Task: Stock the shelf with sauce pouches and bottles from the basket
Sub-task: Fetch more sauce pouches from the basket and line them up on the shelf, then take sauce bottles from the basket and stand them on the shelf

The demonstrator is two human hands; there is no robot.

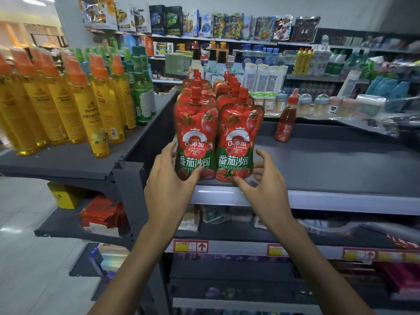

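Left hand point(169, 178) grips the left front pouch point(196, 133) low down, thumb curled across its printed face and fingers tucked behind its left edge. Right hand point(266, 178) cups the right front pouch point(238, 137), thumb tip pressed on the bottom of its face and spread, curved fingers reaching round its right edge; whether those fingers touch the back is hidden. Both red tomato sauce pouches stand upright, side by side and touching, at the front edge of the grey shelf point(329, 164), each heading a row of like pouches that runs back across that shelf. One red sauce bottle point(285, 120) stands upright further back on the shelf, to the right of the rows and apart from them. Left of the shelf, on a neighbouring board, stand yellow oil bottles point(97, 105) with orange caps and green bottles point(142, 92) behind them. Below the shelf and to the left lie red packets point(102, 214) on a lower tier.
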